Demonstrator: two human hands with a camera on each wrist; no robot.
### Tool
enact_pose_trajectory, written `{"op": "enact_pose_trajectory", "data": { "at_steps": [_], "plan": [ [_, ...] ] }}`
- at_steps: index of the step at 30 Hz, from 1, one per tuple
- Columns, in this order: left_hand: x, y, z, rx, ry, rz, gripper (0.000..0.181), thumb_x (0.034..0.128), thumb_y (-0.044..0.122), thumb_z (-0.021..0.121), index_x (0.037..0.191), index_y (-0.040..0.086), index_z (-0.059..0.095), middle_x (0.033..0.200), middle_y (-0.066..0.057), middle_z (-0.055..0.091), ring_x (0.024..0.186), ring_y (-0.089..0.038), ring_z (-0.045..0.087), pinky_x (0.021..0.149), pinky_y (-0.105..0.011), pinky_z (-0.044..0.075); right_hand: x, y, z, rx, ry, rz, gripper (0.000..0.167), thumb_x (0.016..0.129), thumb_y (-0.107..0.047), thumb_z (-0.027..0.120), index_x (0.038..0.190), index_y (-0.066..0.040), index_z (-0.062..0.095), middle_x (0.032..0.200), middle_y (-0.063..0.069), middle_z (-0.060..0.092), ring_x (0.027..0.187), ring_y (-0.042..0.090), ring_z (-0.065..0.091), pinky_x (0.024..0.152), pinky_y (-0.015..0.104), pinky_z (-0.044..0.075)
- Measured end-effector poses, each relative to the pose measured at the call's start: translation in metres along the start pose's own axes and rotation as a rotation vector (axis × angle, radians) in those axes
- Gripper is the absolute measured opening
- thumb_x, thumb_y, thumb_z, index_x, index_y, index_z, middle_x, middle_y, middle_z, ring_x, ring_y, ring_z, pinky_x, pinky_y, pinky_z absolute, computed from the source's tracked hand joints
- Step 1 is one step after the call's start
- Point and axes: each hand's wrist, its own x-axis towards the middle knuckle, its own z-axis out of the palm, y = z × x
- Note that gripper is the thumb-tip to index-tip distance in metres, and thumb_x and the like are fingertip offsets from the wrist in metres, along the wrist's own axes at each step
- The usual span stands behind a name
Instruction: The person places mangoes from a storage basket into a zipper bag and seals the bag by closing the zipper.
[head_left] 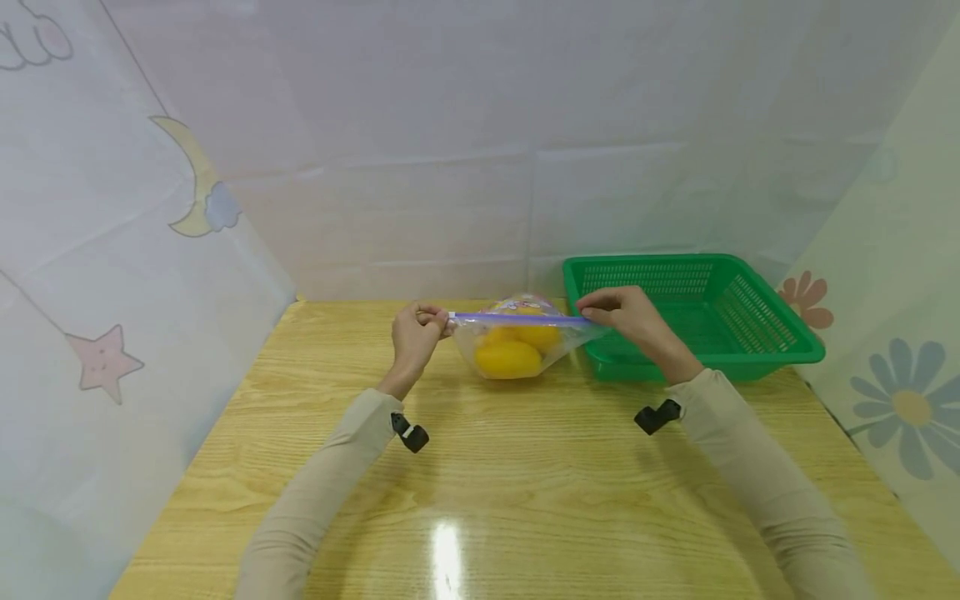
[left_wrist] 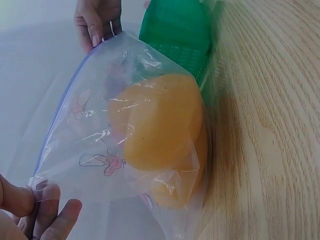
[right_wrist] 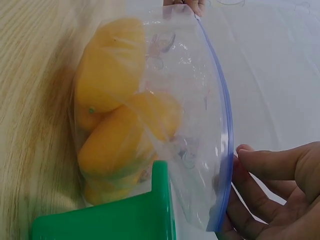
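Observation:
A clear zip bag [head_left: 558, 340] with a purple zip strip along its top rests on the table, several yellow mangoes [head_left: 507, 359] inside it. My left hand [head_left: 417, 337] pinches the left end of the strip, by a small white slider [left_wrist: 35, 182]. At the other end, my right hand [head_left: 626, 315] holds the strip between thumb and fingers [right_wrist: 255, 192]. The strip runs nearly straight between both hands. Printed cartoon figures [left_wrist: 102, 161] show on the bag's film.
A green plastic basket [head_left: 750, 363] stands at the right, its near left corner close beside the bag and under my right hand. The wooden table [head_left: 480, 467] meets a pale cloth backdrop [head_left: 420, 208] behind. Printed cloth hangs on both sides.

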Motion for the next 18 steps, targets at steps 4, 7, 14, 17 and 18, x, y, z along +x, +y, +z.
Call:
{"op": "enact_pose_trajectory", "data": {
  "at_steps": [4,7,14,17,18],
  "plan": [
    [0.0,0.0,0.0,-0.002,0.003,-0.003,0.015,0.0938,-0.001,0.064,0.101,-0.013,0.062,0.084,-0.022,0.07,0.065,-0.013,0.069,0.077,-0.04,0.06,0.002,-0.005,0.004,0.017,-0.003,-0.025,0.03,0.099,-0.013,0.063,0.123,0.005,0.065,0.125,0.026,0.061,0.111,0.033,0.057,0.099,0.051,0.047],
    [0.0,0.0,0.0,-0.009,0.004,-0.005,0.014,0.094,-0.001,0.064,0.101,-0.012,0.062,0.083,-0.02,0.07,0.065,-0.013,0.068,0.079,-0.043,0.06,0.004,-0.007,0.008,0.024,0.002,-0.045,0.031,0.098,-0.013,0.064,0.123,0.006,0.065,0.124,0.027,0.061,0.107,0.031,0.059,0.096,0.051,0.049],
    [0.001,0.0,0.002,-0.017,0.016,-0.002,0.01,0.0936,0.0,0.065,0.099,-0.009,0.063,0.084,-0.019,0.071,0.064,-0.012,0.068,0.077,-0.041,0.06,0.01,-0.01,0.014,0.02,0.007,-0.056,0.029,0.097,-0.011,0.066,0.12,0.005,0.066,0.122,0.022,0.065,0.102,0.025,0.061,0.092,0.05,0.051],
    [0.001,-0.001,0.002,-0.018,0.016,-0.003,0.01,0.0938,0.0,0.065,0.099,-0.009,0.064,0.085,-0.021,0.071,0.064,-0.012,0.068,0.077,-0.041,0.06,0.012,-0.013,0.016,0.026,0.0,-0.052,0.029,0.097,-0.01,0.066,0.121,0.006,0.066,0.123,0.022,0.064,0.103,0.025,0.061,0.092,0.048,0.052],
    [0.001,-0.001,0.003,-0.015,0.015,-0.005,0.01,0.094,0.0,0.065,0.099,-0.009,0.064,0.086,-0.021,0.071,0.065,-0.012,0.068,0.077,-0.04,0.06,0.012,-0.014,0.016,0.029,-0.002,-0.052,0.029,0.096,-0.01,0.066,0.121,0.007,0.066,0.123,0.022,0.064,0.103,0.026,0.061,0.091,0.047,0.052]
  ]
}}
